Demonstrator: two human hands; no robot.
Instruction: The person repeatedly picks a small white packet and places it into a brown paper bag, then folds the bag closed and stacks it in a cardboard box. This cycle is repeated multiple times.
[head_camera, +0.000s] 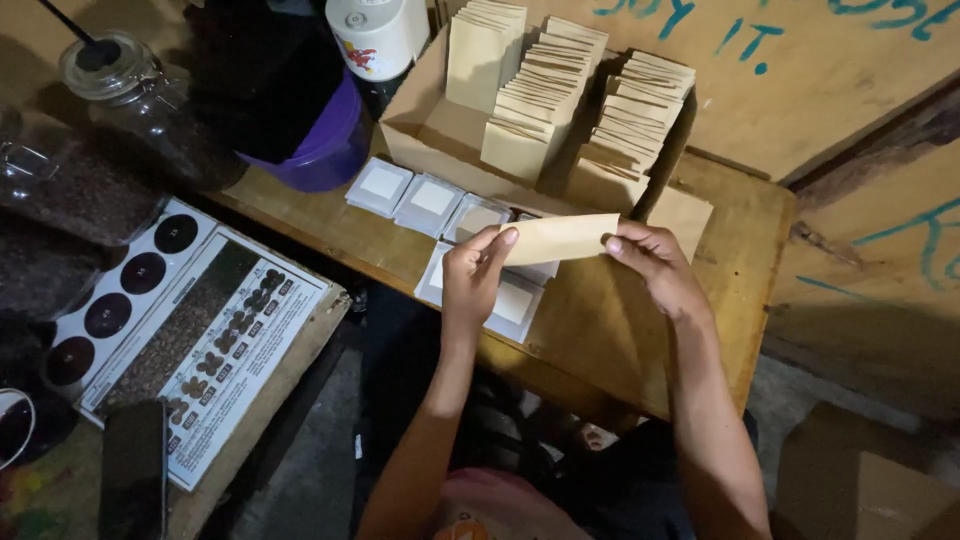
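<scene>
kraft paper envelope (560, 238) held at mid frame above the tabletop (610, 320), left hand (470, 275) and right hand (650, 262) fingers pinched on its two ends. looks light, thin, bendy; creases easily, best gripped by the edges.

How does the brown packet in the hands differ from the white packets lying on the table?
The brown packet is plain tan paper, long and narrow; the white packets are squarish with pale centres. The brown packet is held off the table between the left hand and right hand; the white packets lie flat in a row. Both are flat.
</scene>
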